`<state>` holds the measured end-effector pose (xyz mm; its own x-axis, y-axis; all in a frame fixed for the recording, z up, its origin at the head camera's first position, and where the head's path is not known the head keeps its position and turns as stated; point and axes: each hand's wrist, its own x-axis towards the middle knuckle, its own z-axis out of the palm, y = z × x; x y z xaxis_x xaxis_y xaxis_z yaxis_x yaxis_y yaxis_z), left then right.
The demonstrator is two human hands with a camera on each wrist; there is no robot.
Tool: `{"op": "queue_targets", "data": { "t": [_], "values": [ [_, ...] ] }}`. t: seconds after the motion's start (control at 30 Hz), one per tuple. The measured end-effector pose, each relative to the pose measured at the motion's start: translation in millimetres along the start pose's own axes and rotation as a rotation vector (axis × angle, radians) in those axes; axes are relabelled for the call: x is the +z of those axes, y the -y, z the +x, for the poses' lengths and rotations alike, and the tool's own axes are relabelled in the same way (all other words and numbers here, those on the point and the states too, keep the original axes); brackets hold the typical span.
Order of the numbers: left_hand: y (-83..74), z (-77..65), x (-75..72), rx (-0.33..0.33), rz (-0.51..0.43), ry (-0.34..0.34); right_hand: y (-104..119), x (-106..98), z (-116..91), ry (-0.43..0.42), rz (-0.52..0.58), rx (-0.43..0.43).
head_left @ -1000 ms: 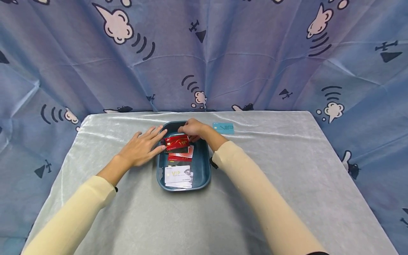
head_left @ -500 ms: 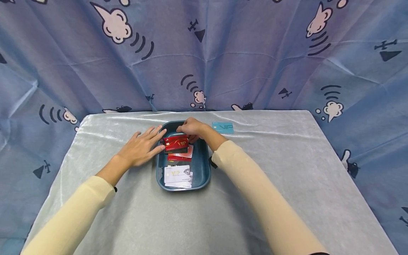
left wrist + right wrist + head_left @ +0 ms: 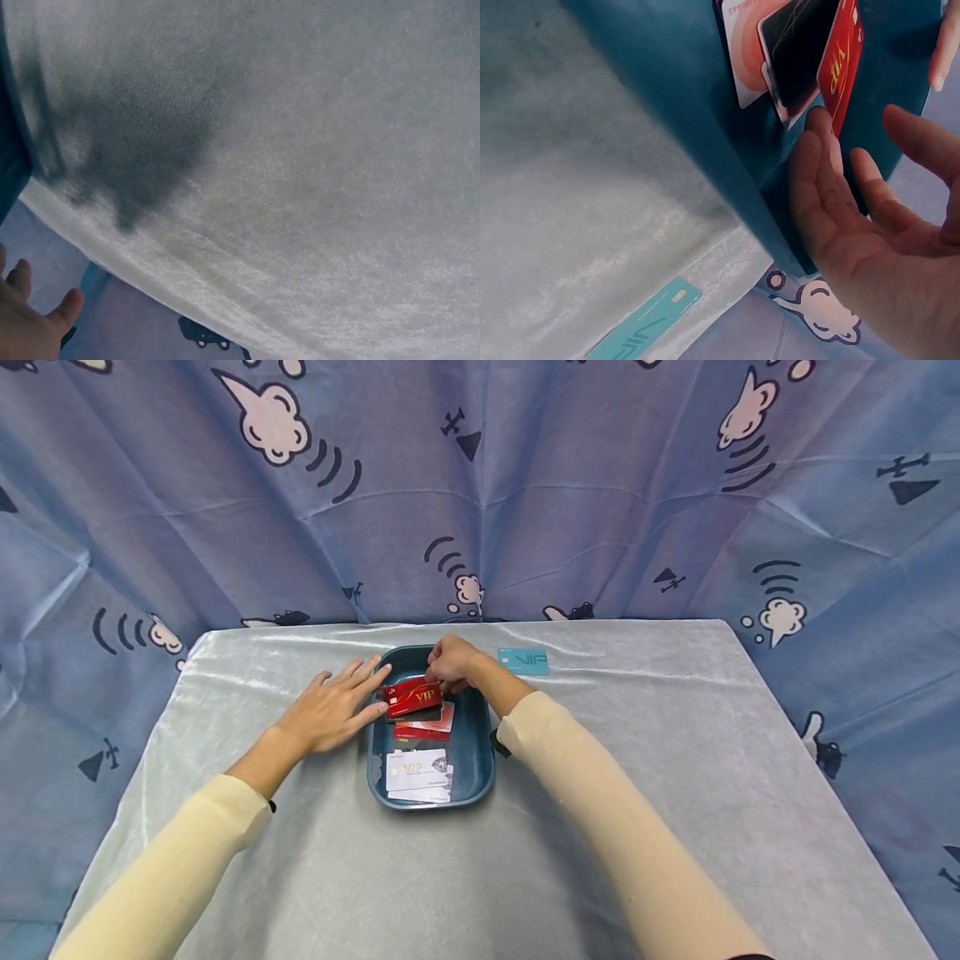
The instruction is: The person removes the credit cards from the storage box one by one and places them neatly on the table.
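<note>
In the head view my left hand [image 3: 330, 703] lies with fingers spread at the left rim of a dark blue tray [image 3: 486, 752], its thumb reaching in to the left edge of a red VIP card [image 3: 413, 697]. My right hand [image 3: 453, 662] reaches over the tray's far right side. Its fingers touch that card's right end, while the right wrist view has the thumb apart from it. The red card leans over a dark card [image 3: 799, 45] and a white card with orange rings [image 3: 748, 52]. Nearer me in the tray are another red card and a white VIP card [image 3: 416, 769].
A teal VIP card [image 3: 523, 661] lies on the grey cloth-covered table [image 3: 637, 735], right of the tray. A printed blue curtain [image 3: 585, 493] hangs behind the table's far edge.
My right fingers have shifted slightly right along the red card's far edge, and the card now slants more, its right end higher. The left hand has stayed in place.
</note>
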<state>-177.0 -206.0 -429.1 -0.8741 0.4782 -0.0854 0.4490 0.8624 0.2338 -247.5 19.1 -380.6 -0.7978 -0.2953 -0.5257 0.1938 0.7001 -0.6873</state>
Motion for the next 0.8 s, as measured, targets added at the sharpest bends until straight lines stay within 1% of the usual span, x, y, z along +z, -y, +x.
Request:
{"op": "queue_targets", "data": {
  "t": [0.13, 0.3, 0.37, 0.63, 0.8],
  "values": [
    [0.9, 0.0, 0.5, -0.001, 0.001, 0.000, 2.0, 3.8, 1.4, -0.059, -0.037, -0.007],
    [0.7, -0.4, 0.1, 0.006, 0.002, -0.004, 3.2, 8.9, 1.7, -0.130, -0.113, -0.036],
    [0.6, -0.3, 0.3, 0.006, 0.003, -0.008, 3.4, 10.5, 1.2, -0.152, -0.122, -0.050],
    [0.1, 0.2, -0.3, 0.021, 0.007, -0.007, 3.9, 12.1, 1.6, -0.193, -0.101, -0.092],
    [0.3, -0.1, -0.5, 0.020, 0.007, -0.008, 3.7, 9.6, 1.4, -0.174, -0.052, -0.105]
  ]
}}
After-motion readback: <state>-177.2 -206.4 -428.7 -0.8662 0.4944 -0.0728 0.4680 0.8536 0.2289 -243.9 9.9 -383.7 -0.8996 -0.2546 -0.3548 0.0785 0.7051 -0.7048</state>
